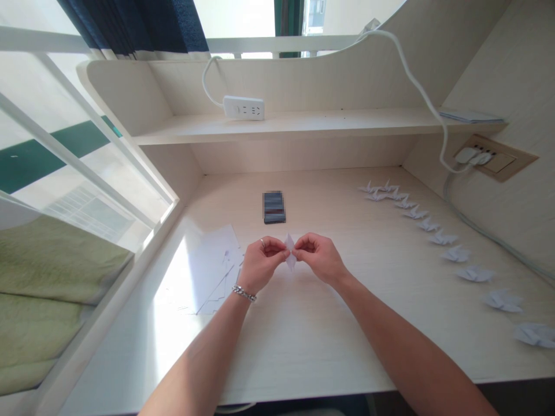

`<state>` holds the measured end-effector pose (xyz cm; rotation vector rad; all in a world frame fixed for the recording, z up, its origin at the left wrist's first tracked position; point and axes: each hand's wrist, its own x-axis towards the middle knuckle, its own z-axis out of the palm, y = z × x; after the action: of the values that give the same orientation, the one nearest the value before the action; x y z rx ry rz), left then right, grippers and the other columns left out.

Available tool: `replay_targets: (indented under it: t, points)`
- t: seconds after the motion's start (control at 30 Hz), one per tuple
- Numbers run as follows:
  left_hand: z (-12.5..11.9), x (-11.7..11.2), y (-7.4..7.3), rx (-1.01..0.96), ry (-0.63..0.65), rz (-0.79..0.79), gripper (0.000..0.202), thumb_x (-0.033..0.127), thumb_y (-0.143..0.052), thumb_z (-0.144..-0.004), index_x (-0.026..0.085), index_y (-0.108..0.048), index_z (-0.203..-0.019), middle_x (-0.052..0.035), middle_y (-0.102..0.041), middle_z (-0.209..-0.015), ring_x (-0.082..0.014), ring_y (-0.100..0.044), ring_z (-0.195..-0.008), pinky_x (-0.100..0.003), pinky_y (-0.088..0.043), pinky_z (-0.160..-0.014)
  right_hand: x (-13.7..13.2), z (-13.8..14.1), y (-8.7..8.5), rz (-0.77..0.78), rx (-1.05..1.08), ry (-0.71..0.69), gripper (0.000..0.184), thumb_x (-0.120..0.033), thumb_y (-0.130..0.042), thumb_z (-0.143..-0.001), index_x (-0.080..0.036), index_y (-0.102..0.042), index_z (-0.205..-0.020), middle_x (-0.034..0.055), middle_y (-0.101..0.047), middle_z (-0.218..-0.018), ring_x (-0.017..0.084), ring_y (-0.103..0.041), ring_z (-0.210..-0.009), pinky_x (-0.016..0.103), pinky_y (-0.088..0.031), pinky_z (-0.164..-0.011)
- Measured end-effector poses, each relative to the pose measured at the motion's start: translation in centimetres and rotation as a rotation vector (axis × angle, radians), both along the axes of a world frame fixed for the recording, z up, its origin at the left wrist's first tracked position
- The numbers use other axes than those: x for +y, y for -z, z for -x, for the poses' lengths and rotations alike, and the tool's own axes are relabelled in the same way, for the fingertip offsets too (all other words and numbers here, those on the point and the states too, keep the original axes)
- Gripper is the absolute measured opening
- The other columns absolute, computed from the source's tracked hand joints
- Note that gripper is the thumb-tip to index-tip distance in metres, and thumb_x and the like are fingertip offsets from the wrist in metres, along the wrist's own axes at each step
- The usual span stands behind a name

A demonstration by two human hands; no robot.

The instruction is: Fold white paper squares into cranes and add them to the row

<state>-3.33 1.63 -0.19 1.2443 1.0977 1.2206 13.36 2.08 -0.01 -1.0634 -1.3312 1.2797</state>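
Observation:
Between my two hands a small white piece of folded paper [290,252] stands upright, narrow and diamond-shaped. My left hand [263,261], with a ring and a chain bracelet, pinches its left edge between thumb and fingertips. On the other edge, my right hand [319,257] has a matching pinch. Both hands are just above the desk, near its middle. Left of my left hand lie white paper sheets [212,260], some cut pieces among them, partly in bright sunlight. A row of folded paper cranes [442,237] curves along the right side of the desk.
A dark phone-like object [274,207], its face pixelated, lies beyond my hands. On the shelf [303,122] sits a white power strip [243,108]. A white cable [416,86] hangs down to the wall socket [496,157] at right. A white railing [87,133] borders the left side.

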Motion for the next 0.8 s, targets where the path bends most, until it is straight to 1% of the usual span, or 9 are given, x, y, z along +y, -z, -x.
replay_targets:
  t: [0.3,0.57,0.8]
  points:
    - [0.03,-0.02,-0.25,0.026,-0.019,0.030,0.024,0.025,-0.083,-0.059,0.015,-0.066,-0.073,-0.0038,-0.072,-0.072,-0.0166,-0.067,-0.069,-0.028,-0.054,-0.067,0.01,0.08,0.23,0.032,0.000,0.003,0.016,-0.030,-0.074,-0.068,-0.020,-0.063,-0.074,0.0014,-0.068,-0.070,0.019,-0.066,-0.068,0.035,-0.055,-0.067]
    - [0.31,0.04,-0.20,0.086,-0.005,0.024,0.024,0.026,-0.083,-0.060,0.016,-0.066,-0.072,-0.0039,-0.072,-0.073,-0.0166,-0.068,-0.069,-0.027,-0.053,-0.066,-0.04,0.07,0.24,0.030,-0.035,-0.003,0.009,-0.026,-0.070,-0.070,-0.021,-0.064,-0.076,0.0012,-0.068,-0.073,0.019,-0.066,-0.070,0.034,-0.054,-0.068]
    - [0.25,0.06,-0.19,0.119,-0.031,0.061,0.026,0.023,-0.084,-0.056,0.016,-0.063,-0.069,-0.0024,-0.070,-0.069,-0.0151,-0.065,-0.065,-0.026,-0.052,-0.063,-0.17,0.12,0.29,-0.007,-0.093,-0.009,0.003,-0.022,-0.063,-0.073,-0.021,-0.063,-0.076,0.0002,-0.066,-0.073,0.017,-0.063,-0.068,0.031,-0.052,-0.066]
